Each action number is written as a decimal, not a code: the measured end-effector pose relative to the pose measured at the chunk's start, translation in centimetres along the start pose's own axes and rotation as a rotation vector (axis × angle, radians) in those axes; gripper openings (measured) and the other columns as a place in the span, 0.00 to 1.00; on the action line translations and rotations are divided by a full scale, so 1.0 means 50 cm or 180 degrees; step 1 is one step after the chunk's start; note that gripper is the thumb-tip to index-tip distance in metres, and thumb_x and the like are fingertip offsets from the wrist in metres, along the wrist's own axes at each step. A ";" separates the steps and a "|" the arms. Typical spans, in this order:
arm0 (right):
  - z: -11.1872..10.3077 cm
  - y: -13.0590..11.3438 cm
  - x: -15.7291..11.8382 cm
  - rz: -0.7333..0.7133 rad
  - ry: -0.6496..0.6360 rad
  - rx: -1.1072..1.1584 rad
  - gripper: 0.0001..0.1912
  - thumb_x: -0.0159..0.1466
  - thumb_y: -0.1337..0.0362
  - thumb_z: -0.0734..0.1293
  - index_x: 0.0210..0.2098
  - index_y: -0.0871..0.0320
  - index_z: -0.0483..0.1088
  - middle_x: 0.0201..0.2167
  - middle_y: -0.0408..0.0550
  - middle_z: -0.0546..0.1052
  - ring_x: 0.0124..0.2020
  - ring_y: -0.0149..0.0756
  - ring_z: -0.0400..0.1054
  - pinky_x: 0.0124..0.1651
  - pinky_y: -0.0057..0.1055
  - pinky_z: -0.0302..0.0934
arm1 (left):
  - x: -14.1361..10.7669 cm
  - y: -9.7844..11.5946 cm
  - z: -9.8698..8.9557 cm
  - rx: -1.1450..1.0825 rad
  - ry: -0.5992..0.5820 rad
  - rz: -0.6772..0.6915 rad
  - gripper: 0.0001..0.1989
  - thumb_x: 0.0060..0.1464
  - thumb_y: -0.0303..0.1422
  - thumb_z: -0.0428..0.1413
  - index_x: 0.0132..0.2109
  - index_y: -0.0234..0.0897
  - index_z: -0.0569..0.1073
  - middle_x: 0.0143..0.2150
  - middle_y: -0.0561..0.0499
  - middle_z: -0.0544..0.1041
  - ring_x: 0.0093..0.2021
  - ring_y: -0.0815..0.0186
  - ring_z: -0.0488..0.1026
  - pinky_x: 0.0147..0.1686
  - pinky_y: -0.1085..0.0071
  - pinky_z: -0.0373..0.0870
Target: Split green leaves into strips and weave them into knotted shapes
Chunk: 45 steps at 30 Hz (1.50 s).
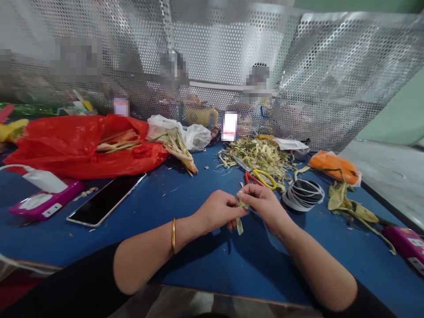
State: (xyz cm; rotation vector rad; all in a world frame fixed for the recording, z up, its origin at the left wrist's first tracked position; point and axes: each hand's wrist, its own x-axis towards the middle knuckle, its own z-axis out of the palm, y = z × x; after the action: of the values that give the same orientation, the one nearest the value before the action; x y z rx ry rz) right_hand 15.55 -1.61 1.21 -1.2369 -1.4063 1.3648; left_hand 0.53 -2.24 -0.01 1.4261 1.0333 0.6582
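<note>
Both hands work a narrow strip of pale husk point(240, 226) above the middle of the blue worktop point(195, 251), toward its front edge. The left hand point(218, 211) pinches the strip between thumb and fingers; the right hand point(261, 202), its fingertips drawn close, grips the upper end. Toward the far edge, a heap of shredded husk point(261, 152), scissors point(265, 178) at its near side, suggests plenty is already cut up. Whole pieces apparently remain: leaves in a red bag point(56, 143) at the far left corner, and a dry bunch point(353, 207) along the right edge. The held strip looks unfinished.
</note>
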 end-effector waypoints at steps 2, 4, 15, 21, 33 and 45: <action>0.003 0.007 0.001 -0.0049 0.0179 0.0068 0.15 0.48 0.55 0.73 0.21 0.59 0.67 0.18 0.38 0.65 0.22 0.26 0.54 0.26 0.26 0.48 | -0.001 -0.003 -0.001 0.0090 0.0027 0.0114 0.14 0.47 0.40 0.58 0.20 0.36 0.69 0.17 0.54 0.70 0.16 0.70 0.66 0.19 0.75 0.61; 0.009 0.015 0.002 -0.0139 0.0458 0.0124 0.14 0.48 0.56 0.72 0.20 0.59 0.66 0.18 0.38 0.64 0.22 0.27 0.54 0.26 0.27 0.48 | -0.003 -0.008 0.000 0.0248 0.0050 0.0309 0.15 0.49 0.40 0.56 0.20 0.36 0.68 0.17 0.54 0.70 0.17 0.71 0.66 0.20 0.75 0.61; -0.010 -0.002 -0.015 -0.2096 0.1215 -0.1879 0.06 0.62 0.62 0.65 0.35 0.57 0.72 0.30 0.46 0.71 0.30 0.34 0.64 0.35 0.32 0.58 | 0.007 0.006 -0.012 -0.1052 0.0258 -0.0514 0.14 0.45 0.40 0.62 0.32 0.33 0.76 0.22 0.49 0.77 0.21 0.67 0.73 0.27 0.72 0.68; 0.009 -0.007 -0.038 -0.3634 0.0421 -0.3862 0.05 0.64 0.67 0.64 0.33 0.57 0.72 0.30 0.45 0.74 0.33 0.34 0.66 0.45 0.38 0.55 | 0.009 0.006 -0.023 -0.1730 0.0484 -0.0471 0.11 0.42 0.36 0.64 0.29 0.33 0.75 0.23 0.53 0.73 0.22 0.72 0.69 0.26 0.76 0.66; 0.036 0.022 -0.043 -0.4216 0.0754 -0.5208 0.11 0.64 0.72 0.60 0.41 0.64 0.73 0.32 0.51 0.75 0.34 0.37 0.64 0.46 0.40 0.54 | 0.005 0.004 -0.015 -0.1954 0.0630 -0.0558 0.13 0.40 0.37 0.64 0.30 0.32 0.74 0.25 0.53 0.72 0.25 0.71 0.67 0.25 0.76 0.61; 0.039 0.019 -0.042 -0.4136 0.0780 -0.5146 0.12 0.65 0.73 0.58 0.40 0.64 0.73 0.29 0.49 0.74 0.32 0.37 0.63 0.49 0.41 0.53 | 0.002 0.014 -0.013 -0.2005 0.0800 -0.0767 0.13 0.44 0.39 0.61 0.26 0.33 0.71 0.23 0.55 0.69 0.24 0.72 0.65 0.29 0.73 0.63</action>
State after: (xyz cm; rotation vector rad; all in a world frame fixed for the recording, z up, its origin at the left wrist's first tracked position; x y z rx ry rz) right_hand 14.16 -4.10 0.23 -0.7449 -2.3860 -1.0117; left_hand 0.18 -1.78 0.77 0.6732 1.0458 0.9003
